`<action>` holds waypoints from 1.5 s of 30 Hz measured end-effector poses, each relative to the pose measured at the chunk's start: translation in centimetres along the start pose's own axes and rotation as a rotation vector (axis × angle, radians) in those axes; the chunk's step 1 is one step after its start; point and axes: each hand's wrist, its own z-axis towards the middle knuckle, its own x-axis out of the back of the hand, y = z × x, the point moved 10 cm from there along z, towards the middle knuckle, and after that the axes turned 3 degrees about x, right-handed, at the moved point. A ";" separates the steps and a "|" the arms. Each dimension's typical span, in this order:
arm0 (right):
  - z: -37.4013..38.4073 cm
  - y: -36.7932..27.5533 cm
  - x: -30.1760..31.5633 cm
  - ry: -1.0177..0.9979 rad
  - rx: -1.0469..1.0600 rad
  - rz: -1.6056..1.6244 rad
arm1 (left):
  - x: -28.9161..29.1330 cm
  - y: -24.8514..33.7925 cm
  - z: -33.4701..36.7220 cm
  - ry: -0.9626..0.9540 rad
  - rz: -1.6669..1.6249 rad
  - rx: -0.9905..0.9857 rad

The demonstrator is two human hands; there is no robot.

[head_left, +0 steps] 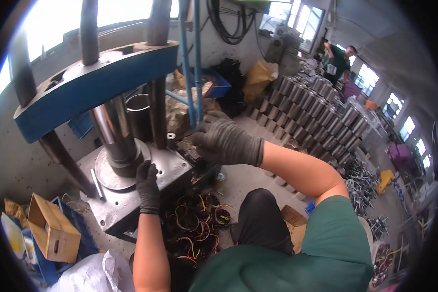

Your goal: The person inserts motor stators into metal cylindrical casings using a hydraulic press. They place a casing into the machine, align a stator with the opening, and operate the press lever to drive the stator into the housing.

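Note:
My left hand (148, 187), in a dark grey glove, is open with its fingers pointing up. It is at the edge of a round metal plate (109, 177) on the press bed (168, 170), close to the base of a shiny metal cylinder (113, 129). The cylinder stands upright under the blue crossbeam (100, 80) of the press. Raised to the right, my gloved right hand (226, 140) has curled fingers at the lower ends of two upright blue rods (198, 63). Whether it grips a rod is hidden. A thin metal bar (98, 184) lies left of the round plate.
Motor parts with coloured wires (197, 216) lie between the press and my knee (260, 214). Stacked metal cylinders (309, 114) fill the floor farther right, with a co-worker (338, 63) behind them. A cardboard box (53, 228) and a white sack (90, 272) sit at lower left.

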 end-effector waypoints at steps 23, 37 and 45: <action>-11.3 15.7 3.6 0.322 -0.569 0.018 | -6.8 -1.8 -9.1 -0.252 1.609 -0.481; -7.5 19.9 2.9 -0.016 -0.895 0.066 | -9.7 -4.9 -11.9 -0.515 1.462 -0.370; -7.0 19.9 2.4 -0.107 -0.838 -0.072 | -11.5 -3.6 -12.6 -0.509 1.421 -0.371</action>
